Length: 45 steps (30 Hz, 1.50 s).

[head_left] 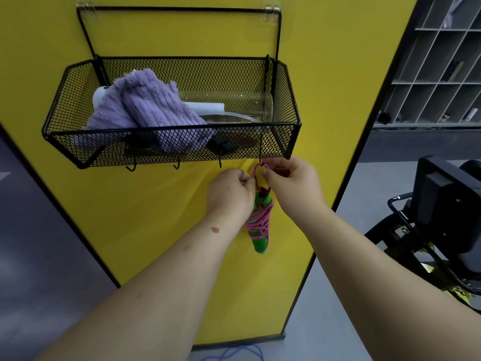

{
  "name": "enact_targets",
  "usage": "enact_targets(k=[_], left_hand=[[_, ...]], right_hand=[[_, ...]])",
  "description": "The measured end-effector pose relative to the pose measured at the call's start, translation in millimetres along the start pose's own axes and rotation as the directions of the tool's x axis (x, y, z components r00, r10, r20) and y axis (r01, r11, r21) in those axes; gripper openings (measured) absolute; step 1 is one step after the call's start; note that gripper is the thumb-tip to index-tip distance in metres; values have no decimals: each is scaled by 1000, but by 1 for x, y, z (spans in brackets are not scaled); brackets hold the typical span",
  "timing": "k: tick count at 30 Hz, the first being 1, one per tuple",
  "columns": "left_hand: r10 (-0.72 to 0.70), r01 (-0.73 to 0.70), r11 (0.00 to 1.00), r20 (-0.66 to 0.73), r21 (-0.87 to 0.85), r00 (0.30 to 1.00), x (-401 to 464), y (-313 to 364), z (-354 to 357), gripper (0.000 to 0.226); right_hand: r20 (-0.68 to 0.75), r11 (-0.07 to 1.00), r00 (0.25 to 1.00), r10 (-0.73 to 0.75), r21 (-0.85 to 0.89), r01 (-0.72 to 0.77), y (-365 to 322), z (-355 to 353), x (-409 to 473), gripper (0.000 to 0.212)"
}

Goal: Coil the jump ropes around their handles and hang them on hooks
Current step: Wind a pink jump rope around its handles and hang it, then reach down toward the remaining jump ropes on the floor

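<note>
A pink jump rope is coiled around its green handles point(259, 225), and the bundle hangs below the black mesh basket point(291, 136) on the yellow panel. A small rope loop point(257, 169) rises from the bundle to the rightmost hook point(261, 160) under the basket. My left hand point(231, 195) pinches the loop's left side just above the handles. My right hand point(291, 182) pinches the loop's right side near the hook. Three more hooks point(177, 166) stand bare along the basket's underside to the left.
The basket holds a purple knit cloth point(151, 110) and a clear container point(234, 105). A black chair point(442, 209) stands at the right, with grey cubby shelves point(442, 61) behind it. A blue cord point(234, 353) lies on the floor at the panel's foot.
</note>
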<state>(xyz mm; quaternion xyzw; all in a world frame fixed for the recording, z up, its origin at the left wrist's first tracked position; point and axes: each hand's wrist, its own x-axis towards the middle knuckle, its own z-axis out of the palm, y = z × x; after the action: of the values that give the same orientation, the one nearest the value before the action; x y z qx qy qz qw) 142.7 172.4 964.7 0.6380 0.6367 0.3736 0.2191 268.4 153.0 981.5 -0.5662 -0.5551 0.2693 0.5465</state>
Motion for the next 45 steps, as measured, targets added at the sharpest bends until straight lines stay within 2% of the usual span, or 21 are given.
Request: enact_targets(k=[9,12,15,18,21,28,34,40,45], left_hand=[[53,-52,998,-23,34,998,-6,-4,-7,18],[132,-129,985,-22,114,991,-13,-8,-11,22],[239,-227,937,-16,265,971,-19,-22,-14,31],[305,-274,876,-16,396,952,-31,-44,-20,45],[320,-250,836,-64,488,945,-47,-70,-28,63],[286,-197,829,-94,524,954,-100,-147,-21,72],[282,-169,809,-120,563,952,-152,-269,38,74],[181,-120,808,-49,577,982,-217,-434,139,76],[64,-71,824,33,563,997,-272,-547,226,77]], right_hand=[[-7,998,1000,-3,-69,2,2,-2,-4,23],[0,993,1000,-31,-114,31,8,-2,-8,31],[-13,963,995,-99,-253,93,16,2,-18,47],[-44,876,970,-240,-441,197,24,8,-37,55],[-20,719,919,-393,-630,294,37,20,-62,59],[178,574,839,-514,-655,491,91,64,-133,58],[293,552,854,-430,-663,506,205,126,-205,63],[345,557,900,-266,-707,436,372,193,-287,66],[420,541,902,-103,-737,405,499,224,-356,69]])
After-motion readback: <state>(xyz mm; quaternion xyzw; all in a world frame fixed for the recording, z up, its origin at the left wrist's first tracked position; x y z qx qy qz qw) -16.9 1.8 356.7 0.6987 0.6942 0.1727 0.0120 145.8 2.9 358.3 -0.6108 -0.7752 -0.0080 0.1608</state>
